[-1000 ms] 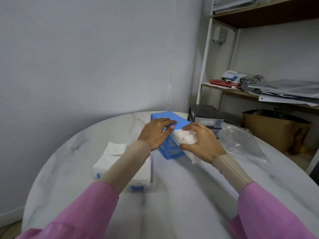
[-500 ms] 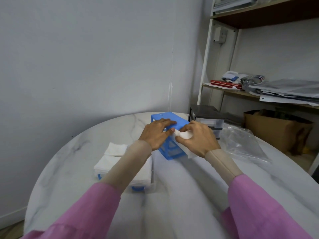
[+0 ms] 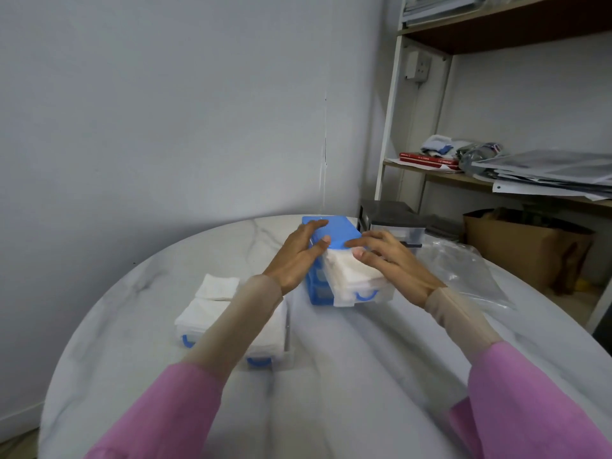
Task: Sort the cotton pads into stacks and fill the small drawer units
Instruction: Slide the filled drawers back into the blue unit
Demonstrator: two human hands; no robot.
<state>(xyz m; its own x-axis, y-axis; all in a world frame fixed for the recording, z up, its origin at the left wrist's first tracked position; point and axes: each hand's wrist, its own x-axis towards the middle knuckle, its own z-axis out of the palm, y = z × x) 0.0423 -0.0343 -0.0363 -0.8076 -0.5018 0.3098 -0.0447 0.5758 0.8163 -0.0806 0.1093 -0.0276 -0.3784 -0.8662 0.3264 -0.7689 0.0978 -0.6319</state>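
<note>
A blue drawer unit (image 3: 334, 231) stands mid-table. My left hand (image 3: 296, 258) grips its top left corner, fingers over the lid and thumb on the front edge. One clear drawer with a blue handle (image 3: 364, 295) sticks out of the unit toward me, packed with white cotton pads (image 3: 347, 276). My right hand (image 3: 395, 263) rests on those pads with fingers spread, its index tip touching the lid. Two more clear drawers, the far left drawer (image 3: 195, 321) and the nearer one (image 3: 270, 341), lie on the table full of pads, partly hidden by my left forearm.
A few loose pads (image 3: 217, 286) lie behind the left drawers. A dark-topped drawer unit (image 3: 392, 220) stands behind the blue one. A crumpled plastic bag (image 3: 463, 270) lies at right on the round marble table (image 3: 331, 392). A shelf and a cardboard box (image 3: 516, 250) stand beyond.
My right hand, which clutched a wad of pads against the unit's front, has loosened and spread. The pads now lie in the protruding drawer. My left hand stays on the unit.
</note>
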